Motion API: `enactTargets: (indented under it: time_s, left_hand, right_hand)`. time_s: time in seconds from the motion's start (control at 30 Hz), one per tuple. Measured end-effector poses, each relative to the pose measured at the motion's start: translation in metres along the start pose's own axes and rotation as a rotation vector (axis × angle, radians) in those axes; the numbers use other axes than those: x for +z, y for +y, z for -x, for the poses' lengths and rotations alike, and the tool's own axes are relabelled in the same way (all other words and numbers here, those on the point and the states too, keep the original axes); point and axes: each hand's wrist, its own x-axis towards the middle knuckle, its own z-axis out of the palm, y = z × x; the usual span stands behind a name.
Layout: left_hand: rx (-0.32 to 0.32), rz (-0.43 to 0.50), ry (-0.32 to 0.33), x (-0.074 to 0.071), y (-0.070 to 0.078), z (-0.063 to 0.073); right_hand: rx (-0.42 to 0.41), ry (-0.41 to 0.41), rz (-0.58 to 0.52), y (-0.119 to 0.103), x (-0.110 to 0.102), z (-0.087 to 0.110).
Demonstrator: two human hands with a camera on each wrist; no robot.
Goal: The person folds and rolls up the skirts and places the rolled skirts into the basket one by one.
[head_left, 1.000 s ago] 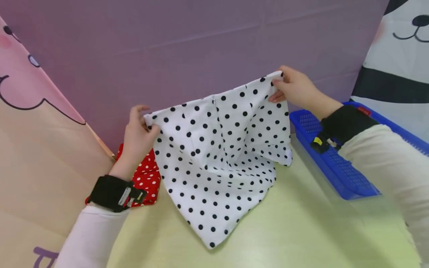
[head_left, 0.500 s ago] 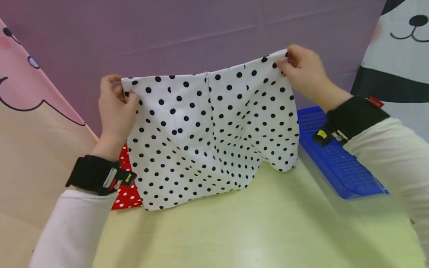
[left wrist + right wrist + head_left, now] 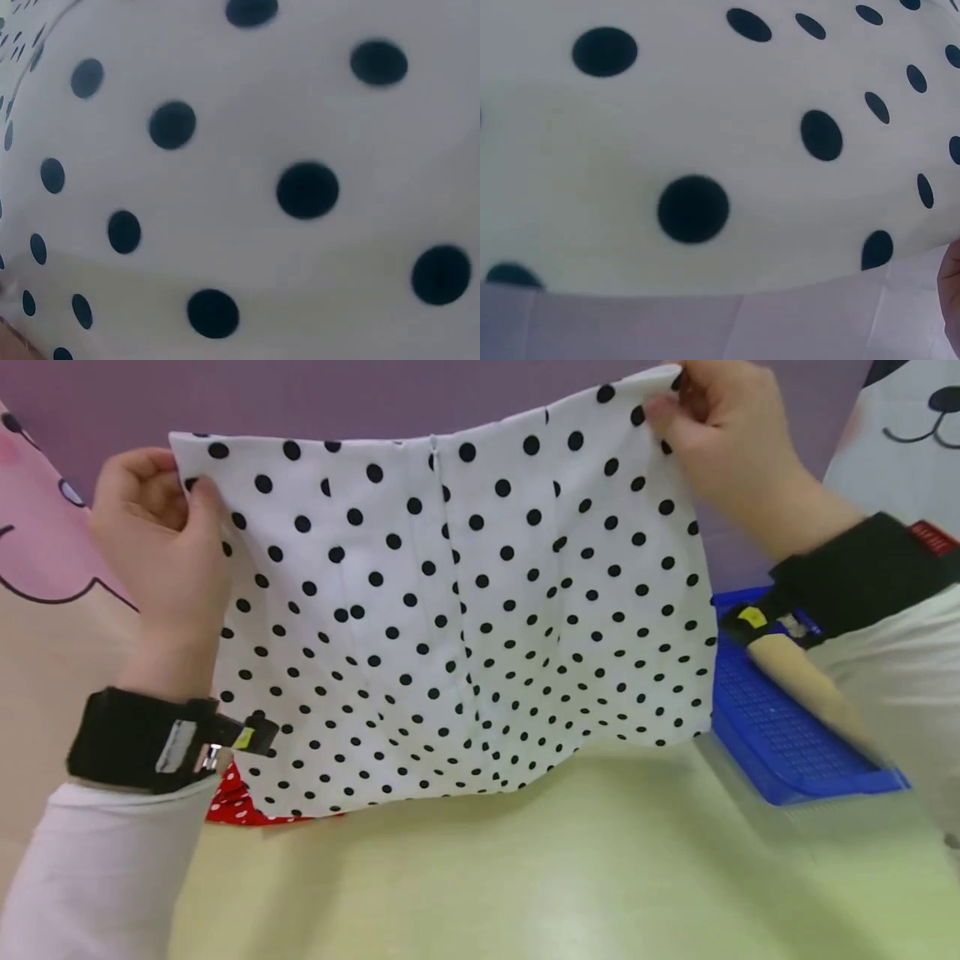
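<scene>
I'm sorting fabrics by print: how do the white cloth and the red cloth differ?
The white cloth has black dots; the red cloth has white ones. The left hand and right hand hold up the white cloth, while the red cloth rests on the table, partly hidden. Both are spotted fabric.

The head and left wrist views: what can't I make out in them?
Red cloth with white dots: head view, partly behind the white cloth with black dots.
Blue plastic basket: head view, partly behind the right white sleeve.
Right hand: head view, upper part cut by the top edge.
Small red tag: head view, lettering too blurred.
What lies beyond: left wrist view, blocked by that cloth.
</scene>
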Motion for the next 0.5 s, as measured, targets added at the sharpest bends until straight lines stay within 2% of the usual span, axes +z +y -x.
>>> enactTargets:
  time_s: [0.1,0.17,0.23,0.33,0.4,0.5]
  left_hand:
    - [0.027,-0.082,-0.01,0.0,0.007,-0.005]
    - [0.02,-0.174,-0.065,0.0,0.006,-0.006]
    - [-0.003,-0.31,-0.156,0.002,0.0,-0.004]
    - [-0.047,-0.488,-0.341,0.008,-0.018,0.003]
    - [-0.088,-0.576,-0.452,0.013,-0.033,0.012]
    - [-0.145,-0.64,-0.566,0.019,-0.055,0.025]
  right_hand:
    - [-0.01,0.019,-0.017,0.0,-0.005,-0.008]
    - [0.109,-0.046,-0.037,0.002,-0.005,-0.013]
    - [0.236,-0.158,0.005,0.009,-0.002,-0.016]
    - [0.409,-0.372,0.114,0.024,0.01,-0.016]
    - [0.442,-0.469,0.187,0.036,0.022,-0.01]
    - [0.479,-0.54,0.215,0.05,0.04,0.003]
